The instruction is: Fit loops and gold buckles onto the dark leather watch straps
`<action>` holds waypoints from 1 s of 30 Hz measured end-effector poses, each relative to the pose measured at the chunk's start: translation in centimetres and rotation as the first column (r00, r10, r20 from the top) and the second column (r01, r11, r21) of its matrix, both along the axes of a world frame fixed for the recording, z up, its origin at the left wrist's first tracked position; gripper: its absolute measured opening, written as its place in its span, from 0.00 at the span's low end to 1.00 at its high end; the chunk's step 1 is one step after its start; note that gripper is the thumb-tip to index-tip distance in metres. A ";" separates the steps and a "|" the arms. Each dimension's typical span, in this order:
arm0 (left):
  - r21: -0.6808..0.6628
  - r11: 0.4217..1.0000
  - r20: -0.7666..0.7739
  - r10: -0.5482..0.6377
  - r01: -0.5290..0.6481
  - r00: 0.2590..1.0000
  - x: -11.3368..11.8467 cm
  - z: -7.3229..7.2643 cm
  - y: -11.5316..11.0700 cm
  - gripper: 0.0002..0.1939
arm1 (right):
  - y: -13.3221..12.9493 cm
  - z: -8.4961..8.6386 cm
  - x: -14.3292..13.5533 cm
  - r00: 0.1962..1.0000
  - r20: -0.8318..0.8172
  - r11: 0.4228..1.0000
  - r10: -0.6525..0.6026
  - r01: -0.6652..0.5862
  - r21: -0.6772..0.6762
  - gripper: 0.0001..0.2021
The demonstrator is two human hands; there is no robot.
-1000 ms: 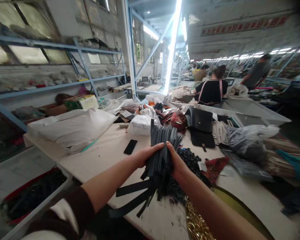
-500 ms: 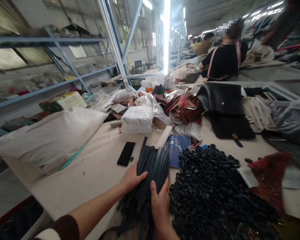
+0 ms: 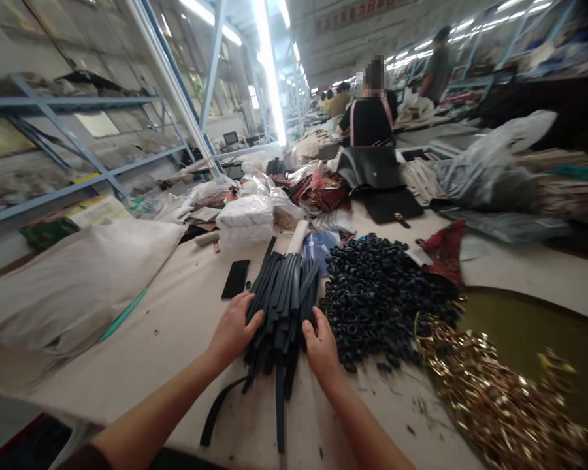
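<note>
We reach forward with both arms from the near side of the worktop (image 3: 171,352), forearms slanting inward so that our hands flank a loose bundle of black strips (image 3: 279,294). Our left hand (image 3: 234,326) rests against the bundle's left side, thumb and fingers parted; our right hand (image 3: 319,339) is at its right side, palm turned inward, its thumb and fingers also apart. Neither hand is clamped shut. The strips lie on the worktop between them, fanned and uneven, with a few long tails trailing toward us.

The worktop's near edge runs beneath our left forearm. A pale stretch of surface shows left of the bundle, between the phone (image 3: 236,279) and the big whitish sack (image 3: 83,281) — the widest room beside our left arm. On the right we have less: the heap of black rings (image 3: 377,294) sits just beside our right hand, and the round tray (image 3: 519,313) of gold-coloured pieces (image 3: 500,385) lies beyond our right forearm.
</note>
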State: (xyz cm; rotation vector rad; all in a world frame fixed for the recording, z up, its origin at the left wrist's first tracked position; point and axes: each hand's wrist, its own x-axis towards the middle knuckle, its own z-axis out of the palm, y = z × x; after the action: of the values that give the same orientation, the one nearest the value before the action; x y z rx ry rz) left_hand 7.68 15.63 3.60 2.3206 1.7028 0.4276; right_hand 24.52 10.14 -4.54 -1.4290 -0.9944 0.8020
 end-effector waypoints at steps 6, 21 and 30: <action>0.088 0.951 -0.207 -0.272 0.295 0.940 -1.4 -2.9 -12.2 0.25 | -8.5 0.9 -1.7 0.965 0.263 0.995 -0.001 -0.025 0.095 0.21; 0.095 0.974 -0.315 -0.166 0.205 0.935 -9.2 -0.3 -11.6 0.15 | -31.3 0.9 -2.2 0.875 0.482 0.998 -0.047 0.027 0.049 0.14; -0.236 0.926 0.068 -0.287 0.295 0.956 -9.0 2.5 -19.6 0.13 | -25.5 4.0 -3.8 0.997 0.081 0.998 -0.021 0.026 -0.063 0.19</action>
State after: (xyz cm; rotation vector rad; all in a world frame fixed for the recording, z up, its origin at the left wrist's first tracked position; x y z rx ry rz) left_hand -1.29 -3.95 6.10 2.3161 1.2823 0.1844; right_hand 20.68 -15.34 -0.55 -1.5353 -1.0187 0.7710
